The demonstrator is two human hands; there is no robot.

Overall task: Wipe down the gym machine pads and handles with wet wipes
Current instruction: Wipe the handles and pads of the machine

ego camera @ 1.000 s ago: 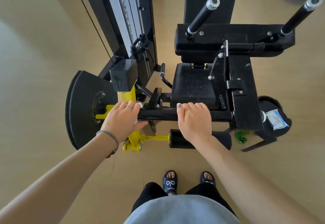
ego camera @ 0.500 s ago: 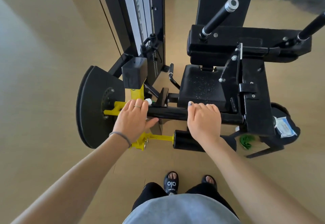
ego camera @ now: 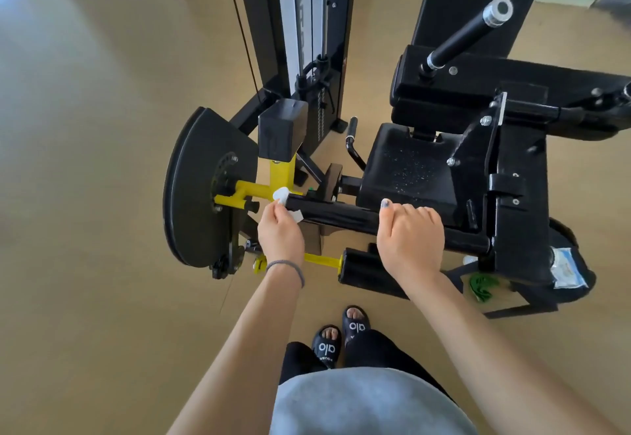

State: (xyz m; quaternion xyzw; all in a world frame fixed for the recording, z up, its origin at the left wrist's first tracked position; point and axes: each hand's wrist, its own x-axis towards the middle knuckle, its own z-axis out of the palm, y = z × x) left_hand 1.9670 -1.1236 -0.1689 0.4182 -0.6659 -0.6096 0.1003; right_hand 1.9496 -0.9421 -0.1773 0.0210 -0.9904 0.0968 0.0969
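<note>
The upper roller pad [ego camera: 338, 216] is a glossy black cylinder lying crosswise in front of the seat [ego camera: 408, 168], whose black surface is flecked with pale specks. The left hand [ego camera: 280, 233] is closed on a small white wet wipe [ego camera: 285, 200], bunched and pressed against the pad's left end beside the yellow bracket [ego camera: 254, 192]. The right hand [ego camera: 409, 240] is curled over the pad's right part, gripping it. A second black roller pad [ego camera: 362, 270] lies lower, near the floor [ego camera: 102, 195]. A pack of wipes [ego camera: 566, 267] rests on the machine's right side.
</note>
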